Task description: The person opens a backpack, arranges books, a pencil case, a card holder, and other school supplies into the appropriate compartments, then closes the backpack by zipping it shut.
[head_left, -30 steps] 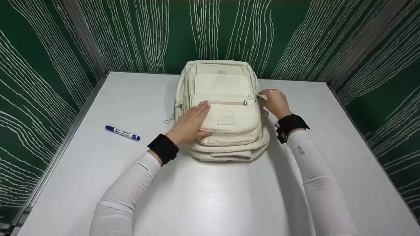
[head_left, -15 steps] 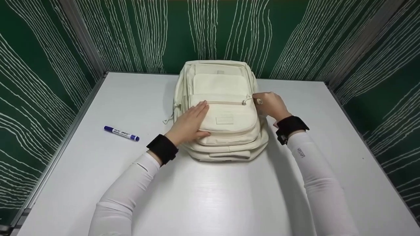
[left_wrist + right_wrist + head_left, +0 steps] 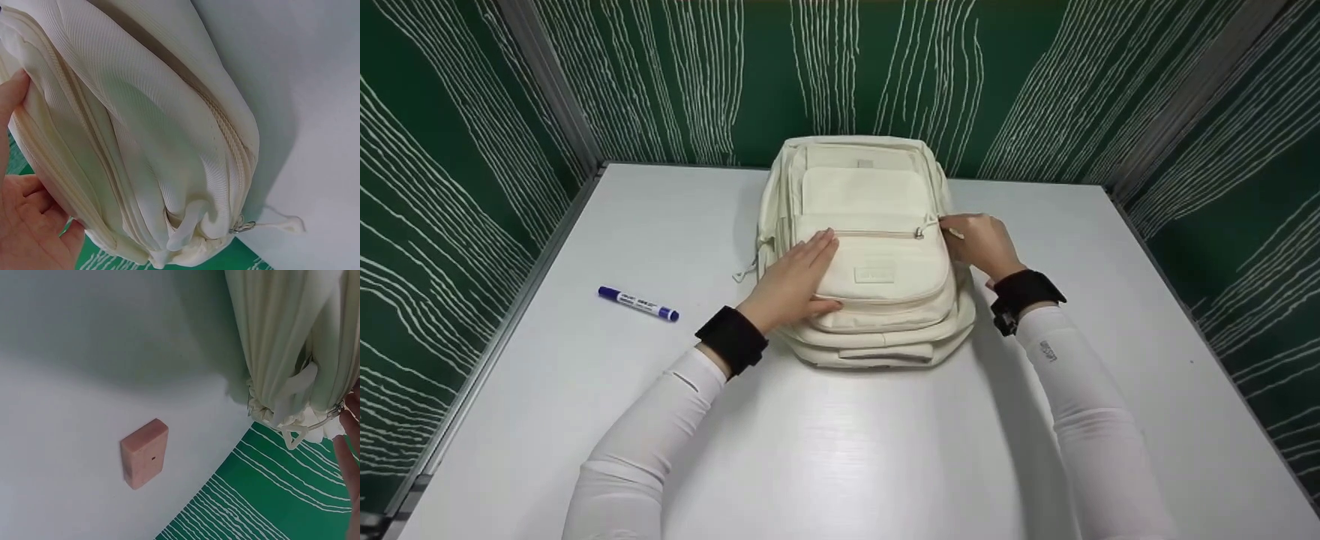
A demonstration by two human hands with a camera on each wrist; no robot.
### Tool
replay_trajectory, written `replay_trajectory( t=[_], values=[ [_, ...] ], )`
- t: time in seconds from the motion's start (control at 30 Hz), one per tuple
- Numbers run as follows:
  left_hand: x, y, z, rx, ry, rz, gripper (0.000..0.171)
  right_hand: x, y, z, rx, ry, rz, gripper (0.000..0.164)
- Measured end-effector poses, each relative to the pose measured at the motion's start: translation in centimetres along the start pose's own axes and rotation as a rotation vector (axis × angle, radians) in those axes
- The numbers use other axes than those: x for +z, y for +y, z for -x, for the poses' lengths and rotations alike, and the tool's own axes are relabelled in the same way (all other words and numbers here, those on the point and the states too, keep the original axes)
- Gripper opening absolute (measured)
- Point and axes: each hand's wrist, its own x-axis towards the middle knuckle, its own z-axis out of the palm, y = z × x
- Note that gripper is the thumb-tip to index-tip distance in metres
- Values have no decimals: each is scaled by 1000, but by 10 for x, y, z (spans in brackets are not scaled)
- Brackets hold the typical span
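A cream backpack [image 3: 866, 191] lies front side up at the back middle of the white table. My left hand [image 3: 791, 285] rests on its front pocket, fingers extended across the fabric and thumb spread below. At the bag's right edge, my right hand [image 3: 984, 244] pinches the cord of a zipper pull [image 3: 919, 233], whose metal slider sits at the right end of the front pocket's zipper. In the right wrist view, fingertips are right at a metal slider [image 3: 336, 410]. Another corded zipper pull [image 3: 243, 226] hangs on the bag's left side.
A blue-capped marker [image 3: 639, 304] lies on the table left of the backpack. In the right wrist view a reddish-brown block [image 3: 145, 453] stands on the table at the bag's right; my right hand and wrist hide it from the head view. Green walls with white lines enclose the table.
My right hand has moved slightly left and down, closer against the bag's edge, taking the cord with it. The left hand and backpack have stayed in place.
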Motion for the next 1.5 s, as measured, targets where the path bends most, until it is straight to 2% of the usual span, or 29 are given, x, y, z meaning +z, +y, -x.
replay_trajectory(
  t=[0.33,0.83,1.13,1.3,1.5],
  values=[
    [-1,0,0,-2,0,8,101,-7,0,3,-35,-9,87,14],
    [-2,0,2,-4,-5,3,102,-15,-7,19,-122,55,201,9],
    [-5,1,3,1,-10,15,100,-16,-18,39,-55,55,183,12],
    [-6,1,2,-8,-35,-10,102,-18,-27,49,-30,54,160,12],
    [-6,1,2,14,-23,-28,102,-20,-41,64,-13,45,160,13]
  ],
)
